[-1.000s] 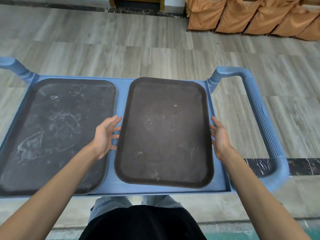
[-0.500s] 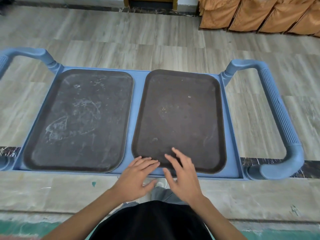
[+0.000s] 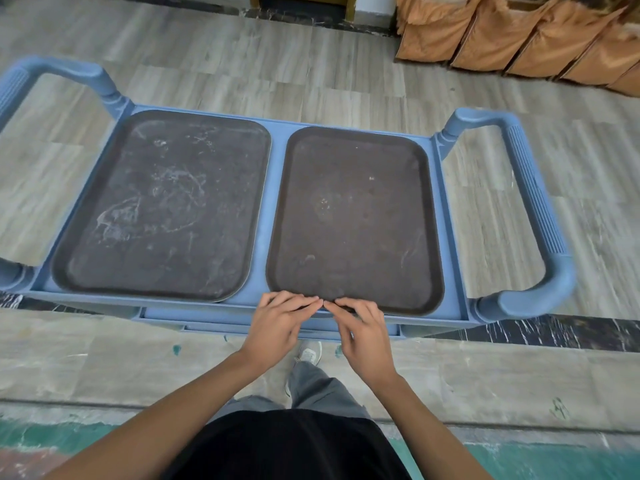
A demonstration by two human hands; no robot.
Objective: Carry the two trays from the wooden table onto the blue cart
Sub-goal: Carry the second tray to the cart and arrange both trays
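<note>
Two dark rectangular plastic trays, the left tray (image 3: 162, 206) and right tray (image 3: 353, 220), lie flat on the blue plastic cart (image 3: 273, 161). Both look stiff and light, best gripped by their long side rims. Left hand (image 3: 277, 323) and right hand (image 3: 363, 330) rest loosely curled fingertips on the right tray's near rim, gripping nothing.

Two dark trays (image 3: 166, 206) (image 3: 356, 220) flat, side-by-side on blue cart (image 3: 273, 174).

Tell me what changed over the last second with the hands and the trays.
Both hands let go of the right tray's long sides and moved to its near edge; left hand and right hand now rest fingertips there, side by side. That tray now sits squarer. The left tray and cart stayed put.
</note>
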